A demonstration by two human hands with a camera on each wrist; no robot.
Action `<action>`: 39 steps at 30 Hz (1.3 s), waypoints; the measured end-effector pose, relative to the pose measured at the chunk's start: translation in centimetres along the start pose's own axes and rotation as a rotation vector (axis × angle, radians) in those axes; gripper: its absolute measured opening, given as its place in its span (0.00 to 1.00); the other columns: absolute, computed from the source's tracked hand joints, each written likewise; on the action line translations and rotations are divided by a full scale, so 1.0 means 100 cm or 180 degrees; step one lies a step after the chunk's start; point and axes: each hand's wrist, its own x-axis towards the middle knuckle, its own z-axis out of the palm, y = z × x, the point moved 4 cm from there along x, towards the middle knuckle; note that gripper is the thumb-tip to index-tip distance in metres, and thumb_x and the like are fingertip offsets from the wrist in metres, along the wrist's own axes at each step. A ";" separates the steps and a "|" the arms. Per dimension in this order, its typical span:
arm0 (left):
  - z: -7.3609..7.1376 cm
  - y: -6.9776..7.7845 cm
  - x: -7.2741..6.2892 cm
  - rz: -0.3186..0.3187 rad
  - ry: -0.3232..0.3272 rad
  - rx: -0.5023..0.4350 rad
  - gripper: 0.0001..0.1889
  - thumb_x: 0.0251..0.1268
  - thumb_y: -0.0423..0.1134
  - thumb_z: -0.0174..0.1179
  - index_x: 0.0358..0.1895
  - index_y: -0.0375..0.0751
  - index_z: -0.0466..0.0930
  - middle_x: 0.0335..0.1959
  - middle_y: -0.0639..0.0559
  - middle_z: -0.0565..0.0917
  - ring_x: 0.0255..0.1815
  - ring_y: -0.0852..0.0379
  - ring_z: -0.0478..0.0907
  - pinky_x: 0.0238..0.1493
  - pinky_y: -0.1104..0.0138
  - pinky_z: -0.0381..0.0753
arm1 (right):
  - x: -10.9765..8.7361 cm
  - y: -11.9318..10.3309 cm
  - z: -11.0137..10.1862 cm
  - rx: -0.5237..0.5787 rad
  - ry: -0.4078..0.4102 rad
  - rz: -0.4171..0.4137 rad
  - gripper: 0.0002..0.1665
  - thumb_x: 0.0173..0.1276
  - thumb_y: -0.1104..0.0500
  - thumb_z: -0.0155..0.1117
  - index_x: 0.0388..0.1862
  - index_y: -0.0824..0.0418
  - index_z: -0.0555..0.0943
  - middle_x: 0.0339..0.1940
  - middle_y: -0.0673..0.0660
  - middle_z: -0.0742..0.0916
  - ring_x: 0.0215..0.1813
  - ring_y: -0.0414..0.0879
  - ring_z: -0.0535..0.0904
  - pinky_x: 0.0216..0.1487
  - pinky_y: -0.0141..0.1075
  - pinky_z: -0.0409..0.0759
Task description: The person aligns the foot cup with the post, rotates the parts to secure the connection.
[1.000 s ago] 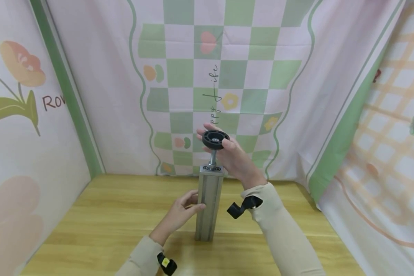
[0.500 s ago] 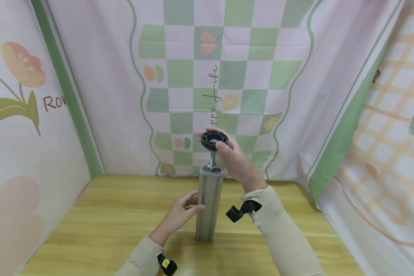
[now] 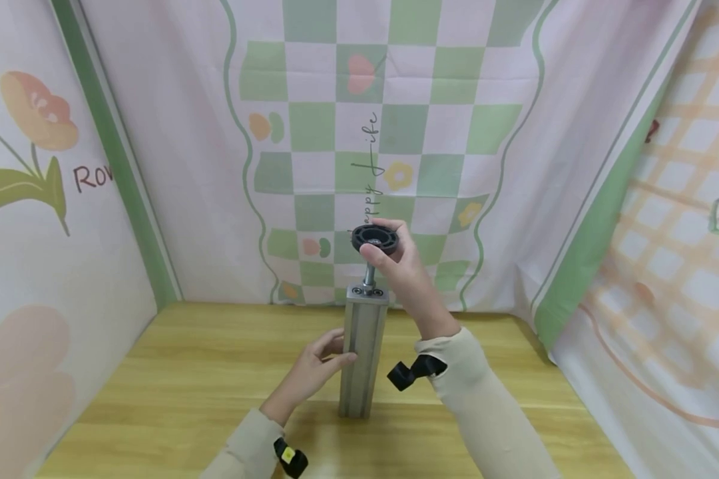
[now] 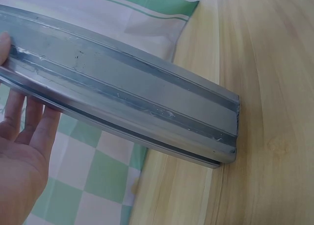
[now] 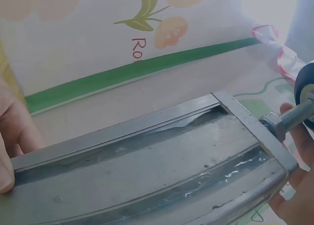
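An upright aluminium profile (image 3: 364, 359) stands on the wooden table. Out of its screwed-on end plate (image 3: 359, 297) rises a threaded stem (image 3: 369, 274), with a nut (image 5: 274, 125) at the plate. Topping the stem is a black round levelling foot (image 3: 361, 241), its hollow side facing up. My left hand (image 3: 313, 371) holds the profile about halfway up, thumb on the near face and fingers on the far side. My right hand (image 3: 412, 276) grips the foot's rim, thumb at the near edge and fingers round the far right edge.
The wooden table (image 3: 216, 372) extends to both sides of the profile. Printed cloth (image 3: 204, 166) hangs behind it and along the left and right. Black camera mounts sit on both wrists, the right mount (image 3: 416, 371) close beside the profile.
The right thumb has slid left along the foot's near edge while the fingers came round to the right at the back. The left hand and profile have stayed put.
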 end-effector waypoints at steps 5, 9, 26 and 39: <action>0.000 -0.001 0.001 0.0009 -0.0014 0.0009 0.23 0.70 0.52 0.64 0.66 0.58 0.74 0.54 0.52 0.83 0.56 0.51 0.80 0.56 0.51 0.79 | -0.001 -0.003 0.004 -0.0240 0.0280 0.0070 0.44 0.66 0.42 0.69 0.70 0.59 0.60 0.61 0.62 0.77 0.60 0.50 0.76 0.50 0.35 0.79; 0.000 -0.001 0.002 -0.0023 -0.0037 -0.0005 0.22 0.70 0.52 0.64 0.65 0.60 0.75 0.54 0.53 0.83 0.56 0.52 0.80 0.57 0.51 0.79 | -0.005 -0.007 0.009 -0.0690 0.0592 -0.0063 0.42 0.67 0.43 0.70 0.69 0.59 0.61 0.55 0.59 0.81 0.50 0.50 0.80 0.37 0.36 0.82; 0.001 -0.003 0.000 -0.0090 -0.0072 -0.0039 0.22 0.70 0.51 0.63 0.65 0.60 0.75 0.54 0.52 0.83 0.56 0.52 0.79 0.58 0.51 0.78 | -0.009 -0.003 0.022 -0.0477 0.0616 -0.0533 0.48 0.69 0.39 0.64 0.75 0.55 0.52 0.69 0.54 0.75 0.59 0.50 0.77 0.52 0.36 0.80; 0.001 -0.002 0.002 -0.0117 -0.0052 0.0020 0.22 0.70 0.51 0.64 0.65 0.61 0.75 0.55 0.52 0.82 0.56 0.52 0.79 0.57 0.52 0.79 | 0.004 0.003 0.004 0.0462 -0.0178 -0.0415 0.49 0.69 0.36 0.53 0.79 0.62 0.53 0.73 0.64 0.71 0.74 0.54 0.65 0.75 0.51 0.54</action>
